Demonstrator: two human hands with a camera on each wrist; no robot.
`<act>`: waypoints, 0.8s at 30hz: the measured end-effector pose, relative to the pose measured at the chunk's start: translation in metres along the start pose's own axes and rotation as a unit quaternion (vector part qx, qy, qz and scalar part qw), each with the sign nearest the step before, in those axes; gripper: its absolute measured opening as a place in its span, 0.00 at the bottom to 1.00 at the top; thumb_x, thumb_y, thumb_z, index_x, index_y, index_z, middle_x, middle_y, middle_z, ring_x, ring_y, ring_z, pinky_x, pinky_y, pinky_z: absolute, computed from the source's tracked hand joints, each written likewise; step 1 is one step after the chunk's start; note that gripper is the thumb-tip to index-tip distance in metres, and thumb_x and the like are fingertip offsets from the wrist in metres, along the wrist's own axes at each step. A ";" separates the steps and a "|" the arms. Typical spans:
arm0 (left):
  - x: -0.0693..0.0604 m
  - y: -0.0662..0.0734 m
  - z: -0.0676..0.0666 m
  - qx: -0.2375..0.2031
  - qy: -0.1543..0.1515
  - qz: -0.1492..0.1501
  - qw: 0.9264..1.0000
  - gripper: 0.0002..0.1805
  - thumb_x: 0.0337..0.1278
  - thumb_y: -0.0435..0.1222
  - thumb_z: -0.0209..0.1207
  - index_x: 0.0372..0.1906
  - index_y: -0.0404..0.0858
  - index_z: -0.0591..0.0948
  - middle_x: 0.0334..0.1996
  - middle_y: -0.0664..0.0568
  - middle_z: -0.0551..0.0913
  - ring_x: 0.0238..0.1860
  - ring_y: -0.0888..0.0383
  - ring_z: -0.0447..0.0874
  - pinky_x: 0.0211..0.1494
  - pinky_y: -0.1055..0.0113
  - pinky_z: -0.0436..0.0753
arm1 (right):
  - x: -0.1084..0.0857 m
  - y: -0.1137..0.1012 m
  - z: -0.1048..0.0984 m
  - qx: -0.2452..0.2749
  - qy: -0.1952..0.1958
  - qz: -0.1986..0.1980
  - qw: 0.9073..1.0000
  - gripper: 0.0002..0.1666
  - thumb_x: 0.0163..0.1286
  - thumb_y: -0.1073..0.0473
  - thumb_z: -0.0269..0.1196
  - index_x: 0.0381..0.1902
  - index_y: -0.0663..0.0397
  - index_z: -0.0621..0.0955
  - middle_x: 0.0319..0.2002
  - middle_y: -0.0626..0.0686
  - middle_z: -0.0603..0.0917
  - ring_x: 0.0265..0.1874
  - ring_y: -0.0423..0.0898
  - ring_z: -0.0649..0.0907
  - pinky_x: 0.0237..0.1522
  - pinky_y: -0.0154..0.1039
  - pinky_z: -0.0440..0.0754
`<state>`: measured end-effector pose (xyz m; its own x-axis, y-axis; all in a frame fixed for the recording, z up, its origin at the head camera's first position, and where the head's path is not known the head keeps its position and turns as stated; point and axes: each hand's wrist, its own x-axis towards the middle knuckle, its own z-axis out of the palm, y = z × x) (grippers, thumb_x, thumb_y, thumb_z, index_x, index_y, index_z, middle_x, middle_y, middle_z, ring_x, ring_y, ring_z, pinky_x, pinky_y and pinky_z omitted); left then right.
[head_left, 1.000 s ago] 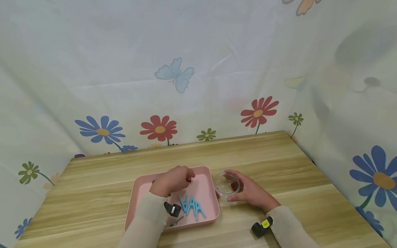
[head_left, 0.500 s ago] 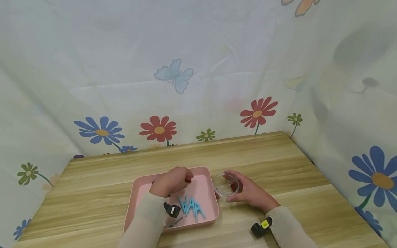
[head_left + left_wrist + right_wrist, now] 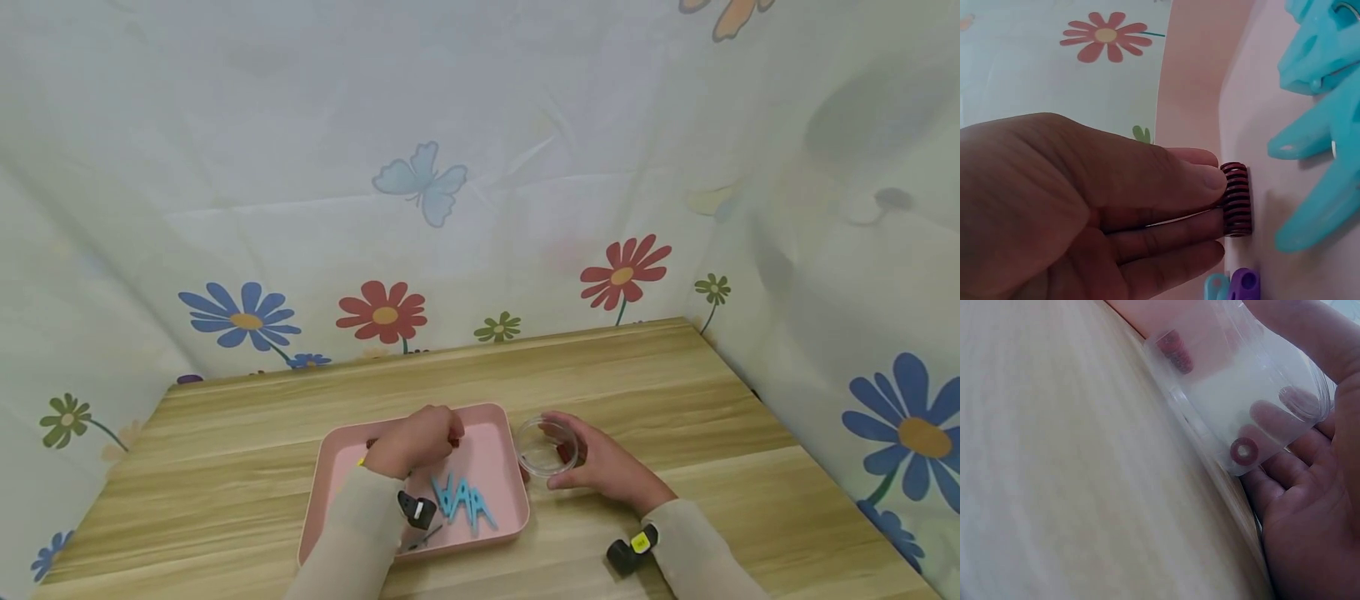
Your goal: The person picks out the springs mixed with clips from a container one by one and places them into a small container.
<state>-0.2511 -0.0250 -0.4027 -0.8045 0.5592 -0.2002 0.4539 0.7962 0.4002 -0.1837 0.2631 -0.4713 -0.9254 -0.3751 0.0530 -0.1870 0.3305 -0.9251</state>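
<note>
Enclosing the scene from 9 o'clock through 12 to 3 in the head view, a white backdrop (image 3: 300, 108) is seen, creased in places and printed with red, blue and green flowers; a pale blue butterfly (image 3: 431, 182) is shown on it near 11 o'clock. Toward 6 o'clock a wood-grained desk (image 3: 645, 383) is spread, its streaks drawn roughly from 9 to 3. On the desk, near 6 o'clock, a pink tray (image 3: 495, 467) with rounded corners and a raised rim is set. Over the tray the left grip (image 3: 414, 437), a bare hand below a beige sleeve (image 3: 360, 533), is stretched from 7 o'clock. The right grip (image 3: 606, 462), also bare, is curved around a clear round container (image 3: 542, 454), which is held rim upward just beside the tray, at its 3 o'clock side. Inside the tray, turquoise clips (image 3: 462, 500) are grouped between 3 and 4 o'clock of its middle. Between the left thumb and fingertips a red spring (image 3: 1237, 200) is pinched, low in the tray, between 1 and 2 o'clock of its middle; in the left wrist view its long axis is pointed from 12 to 6, roughly parallel to the tray floor. Through the container's wall two more red springs (image 3: 1176, 353) are seen in the right wrist view: one is slanted from 11 to 5 o'clock, the other is turned nearly end-on.
</note>
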 end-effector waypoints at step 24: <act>0.006 -0.005 0.013 -0.018 0.034 -0.020 0.999 0.09 0.60 0.26 0.57 0.35 0.41 0.85 0.29 0.55 0.79 0.33 0.57 0.75 0.40 0.66 0.79 | 0.001 0.003 -0.001 -0.019 0.001 0.005 1.000 0.53 0.52 0.53 0.76 0.72 0.44 0.61 0.70 0.50 0.69 0.72 0.51 0.66 0.62 0.22 0.63</act>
<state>-0.2533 -0.0227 -0.4175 -0.8469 0.5085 -0.1554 0.4073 0.8083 0.4251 -0.1854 0.2640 -0.4734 -0.9282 -0.3693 0.0448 -0.1897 0.3665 -0.9109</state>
